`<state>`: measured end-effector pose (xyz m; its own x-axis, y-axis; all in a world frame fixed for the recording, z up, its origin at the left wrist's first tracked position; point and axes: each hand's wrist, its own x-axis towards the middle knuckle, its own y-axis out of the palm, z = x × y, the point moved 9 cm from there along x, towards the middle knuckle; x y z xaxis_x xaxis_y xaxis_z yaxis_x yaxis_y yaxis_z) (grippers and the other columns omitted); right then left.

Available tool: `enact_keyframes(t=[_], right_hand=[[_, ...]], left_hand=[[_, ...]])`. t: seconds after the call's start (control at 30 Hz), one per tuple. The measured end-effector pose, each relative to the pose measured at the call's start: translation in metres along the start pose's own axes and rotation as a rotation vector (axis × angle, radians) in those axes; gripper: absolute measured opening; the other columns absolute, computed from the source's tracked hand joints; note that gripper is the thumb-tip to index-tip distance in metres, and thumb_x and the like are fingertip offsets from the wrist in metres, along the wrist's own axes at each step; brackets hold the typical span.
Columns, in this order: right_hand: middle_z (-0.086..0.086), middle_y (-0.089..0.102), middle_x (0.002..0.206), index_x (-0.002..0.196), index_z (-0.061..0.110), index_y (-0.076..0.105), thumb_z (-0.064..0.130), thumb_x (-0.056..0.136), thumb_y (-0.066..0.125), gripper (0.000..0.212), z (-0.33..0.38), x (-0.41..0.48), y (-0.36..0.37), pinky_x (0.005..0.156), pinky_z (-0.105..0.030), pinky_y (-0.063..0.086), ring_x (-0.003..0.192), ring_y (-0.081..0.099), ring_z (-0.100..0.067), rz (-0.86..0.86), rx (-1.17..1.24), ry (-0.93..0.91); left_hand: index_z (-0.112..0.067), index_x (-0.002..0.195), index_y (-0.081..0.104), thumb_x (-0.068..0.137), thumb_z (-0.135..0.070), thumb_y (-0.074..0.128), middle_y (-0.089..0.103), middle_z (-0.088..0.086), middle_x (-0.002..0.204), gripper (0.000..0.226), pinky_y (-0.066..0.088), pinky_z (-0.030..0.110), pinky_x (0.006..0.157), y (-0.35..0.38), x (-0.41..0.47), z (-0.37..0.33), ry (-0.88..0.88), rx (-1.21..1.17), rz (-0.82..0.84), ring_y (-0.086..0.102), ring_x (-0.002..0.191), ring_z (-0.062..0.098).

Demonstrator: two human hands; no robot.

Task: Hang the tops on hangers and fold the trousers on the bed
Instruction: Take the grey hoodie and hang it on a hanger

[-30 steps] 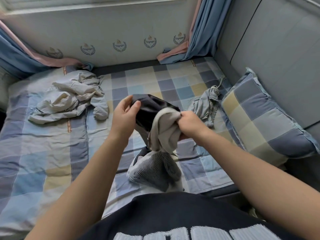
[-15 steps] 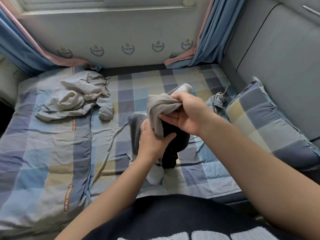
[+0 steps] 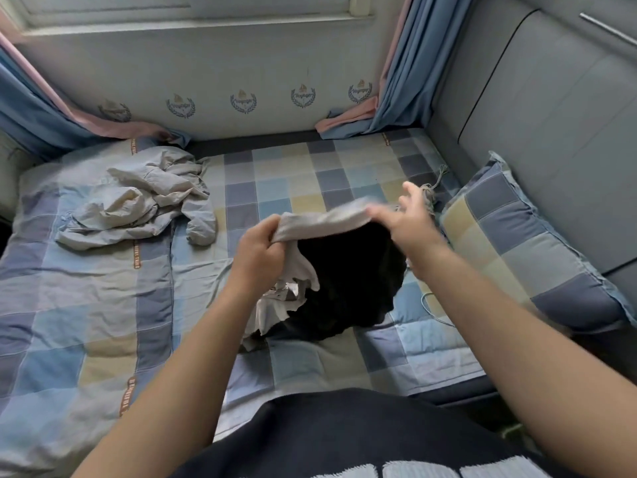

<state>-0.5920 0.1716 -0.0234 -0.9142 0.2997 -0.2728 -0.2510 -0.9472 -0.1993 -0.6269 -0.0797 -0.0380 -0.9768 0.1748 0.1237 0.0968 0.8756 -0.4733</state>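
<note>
I hold a dark garment [image 3: 348, 281] with a grey ribbed band [image 3: 327, 217] and pale lining above the checked bed [image 3: 103, 322]. My left hand [image 3: 258, 250] grips the band's left end in a fist. At the band's right end, my right hand [image 3: 405, 222] is blurred; some fingers stick up straight, and its hold on the band is unclear. The dark cloth hangs down between my hands onto the sheet. A crumpled beige-grey garment [image 3: 138, 205] lies on the bed at the far left. Another grey piece with a cord [image 3: 432, 188] shows behind my right hand.
A checked pillow [image 3: 527, 250] leans against the grey padded wall [image 3: 551, 115] on the right. Blue and pink curtains [image 3: 400, 81] hang at both far corners under the window sill. No hanger is in view.
My hands have drawn apart, stretching the grey band out sideways. The right hand moved right and its fingers have loosened; the left hand rose to the band's left end. The camera tilted slightly down.
</note>
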Motion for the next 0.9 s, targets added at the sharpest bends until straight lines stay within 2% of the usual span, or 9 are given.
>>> enact_keyframes(t=[0.1,0.2,0.27,0.33,0.47,0.57,0.73,0.83,0.9], right_hand=[[0.008,0.010,0.166,0.152,0.047,0.018,0.058,0.065,0.081,0.109,-0.003,-0.019,0.052,0.121,-0.050,0.015,0.153,0.009,-0.019,0.318,-0.498,-0.323],[0.008,0.062,0.123,0.122,0.040,0.057,0.047,0.070,0.079,0.058,-0.041,-0.027,0.098,0.107,-0.048,0.043,0.121,0.055,-0.016,0.578,-0.653,-0.223],[0.007,0.067,0.091,0.093,0.028,0.065,0.023,0.089,0.071,0.009,-0.051,-0.023,0.104,0.091,-0.041,0.052,0.089,0.062,-0.015,0.537,-0.495,-0.173],[0.001,0.067,0.084,0.084,0.024,0.065,0.006,0.097,0.059,0.023,-0.047,-0.017,0.097,0.082,-0.037,0.049,0.082,0.059,-0.015,0.442,-0.398,-0.214],[-0.006,0.075,0.103,0.113,0.011,0.068,-0.012,0.097,0.049,0.034,-0.039,-0.025,0.078,0.085,-0.027,0.055,0.096,0.068,-0.013,0.436,-0.058,-0.186],[-0.001,0.076,0.089,0.104,0.015,0.074,-0.007,0.096,0.048,0.035,-0.039,-0.033,0.061,0.073,-0.022,0.057,0.084,0.072,-0.011,0.504,0.294,-0.050],[-0.032,0.061,0.128,0.119,-0.003,0.068,0.022,0.099,0.041,0.042,-0.050,-0.032,0.037,0.102,-0.046,0.051,0.122,0.060,-0.041,0.586,0.544,0.215],[-0.020,0.071,0.096,0.089,0.008,0.071,0.027,0.082,0.072,0.020,-0.037,-0.039,0.035,0.089,-0.046,0.055,0.101,0.069,-0.037,0.665,0.559,0.060],[-0.014,0.062,0.075,0.077,0.011,0.061,0.034,0.071,0.081,0.031,-0.035,-0.037,0.032,0.079,-0.045,0.055,0.081,0.066,-0.032,0.596,0.532,-0.044]], left_hand=[[-0.016,0.081,0.063,0.072,-0.007,0.042,0.059,-0.005,0.068,0.023,0.040,0.029,0.060,0.018,-0.008,-0.029,0.095,0.046,0.193,0.049,0.065,0.007],[-0.021,0.084,0.068,0.072,-0.004,0.044,0.064,-0.012,0.072,0.031,0.043,0.022,0.062,0.016,-0.018,-0.044,0.110,-0.036,0.181,0.054,0.070,0.004],[-0.023,0.088,0.071,0.075,-0.006,0.049,0.067,-0.012,0.075,0.031,0.045,0.022,0.063,0.009,-0.022,-0.044,0.099,-0.068,0.160,0.058,0.071,0.006],[-0.019,0.095,0.073,0.076,-0.012,0.057,0.070,0.001,0.078,0.025,0.049,0.033,0.064,0.004,-0.026,-0.032,0.010,-0.112,0.200,0.060,0.070,0.016],[-0.022,0.116,0.070,0.076,-0.039,0.079,0.073,0.009,0.107,0.044,0.056,0.037,0.086,0.020,-0.053,0.019,-0.334,-0.292,0.554,0.069,0.094,0.017],[-0.023,0.121,0.067,0.094,-0.061,0.051,0.069,0.009,0.124,0.049,0.054,0.040,0.092,0.021,-0.057,0.056,-0.517,-0.426,0.401,0.067,0.106,0.022],[-0.026,0.136,0.054,0.094,-0.073,0.039,0.057,-0.002,0.132,0.065,0.051,0.046,0.098,0.057,-0.072,0.099,-0.776,-0.191,0.424,0.065,0.108,0.024],[-0.022,0.121,0.062,0.079,-0.087,0.047,0.069,0.003,0.113,0.079,0.057,0.043,0.090,0.094,-0.089,0.097,-0.940,-0.219,0.572,0.076,0.084,0.024],[-0.018,0.117,0.064,0.071,-0.093,0.050,0.073,0.007,0.108,0.089,0.056,0.036,0.078,0.112,-0.092,0.093,-1.025,-0.275,0.611,0.077,0.076,0.023]])
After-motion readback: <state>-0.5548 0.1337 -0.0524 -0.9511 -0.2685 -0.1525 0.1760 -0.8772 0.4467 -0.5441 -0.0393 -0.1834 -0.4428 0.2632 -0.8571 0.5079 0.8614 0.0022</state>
